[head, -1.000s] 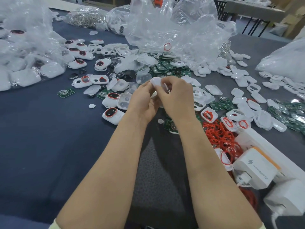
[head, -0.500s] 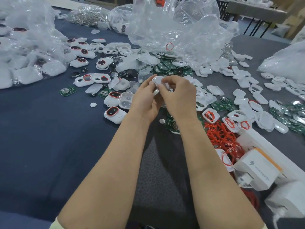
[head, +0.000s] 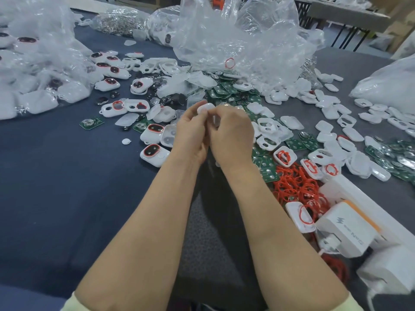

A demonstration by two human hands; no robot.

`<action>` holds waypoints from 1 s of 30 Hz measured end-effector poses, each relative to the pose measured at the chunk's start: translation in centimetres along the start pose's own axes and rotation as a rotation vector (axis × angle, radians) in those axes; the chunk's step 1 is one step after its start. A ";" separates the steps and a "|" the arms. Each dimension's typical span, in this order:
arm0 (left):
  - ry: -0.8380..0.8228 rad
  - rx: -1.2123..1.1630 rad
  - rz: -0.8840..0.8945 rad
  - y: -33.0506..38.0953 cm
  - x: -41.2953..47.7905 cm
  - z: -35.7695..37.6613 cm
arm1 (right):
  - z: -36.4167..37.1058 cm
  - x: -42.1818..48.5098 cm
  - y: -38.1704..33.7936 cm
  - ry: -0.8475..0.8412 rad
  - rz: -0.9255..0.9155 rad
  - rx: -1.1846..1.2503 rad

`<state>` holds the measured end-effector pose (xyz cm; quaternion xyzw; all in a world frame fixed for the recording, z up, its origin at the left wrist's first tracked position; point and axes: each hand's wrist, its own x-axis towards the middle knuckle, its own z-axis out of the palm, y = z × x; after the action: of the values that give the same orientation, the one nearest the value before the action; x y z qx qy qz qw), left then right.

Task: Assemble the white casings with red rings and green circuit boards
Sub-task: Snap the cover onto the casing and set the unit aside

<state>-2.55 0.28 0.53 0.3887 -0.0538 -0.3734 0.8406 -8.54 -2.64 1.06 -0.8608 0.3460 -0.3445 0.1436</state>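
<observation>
Big dark blue counter (head: 56,187) is buried in parts; a crumpled clear plastic bag (head: 235,37) sits at the far side, green circuit boards (head: 226,90) spill out just below it, and a heap of red rings (head: 292,185) lies off to the right; left hand (head: 190,135) and right hand (head: 231,133) meet over the middle, each grip pinched on one white casing (head: 205,107) held up off the counter.

White casings (head: 162,156), red rings (head: 289,187), green boards (head: 98,121), seemingly navy cloth (head: 56,176).
</observation>
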 end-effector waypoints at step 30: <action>-0.005 0.087 0.038 0.2 -0.2 0.1 | -0.8 0.8 2.1 -0.023 0.046 0.200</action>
<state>-2.62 0.50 0.77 0.4230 -0.0794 -0.3555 0.8297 -9.71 -4.69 1.03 -0.8377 0.3281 -0.3642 0.2408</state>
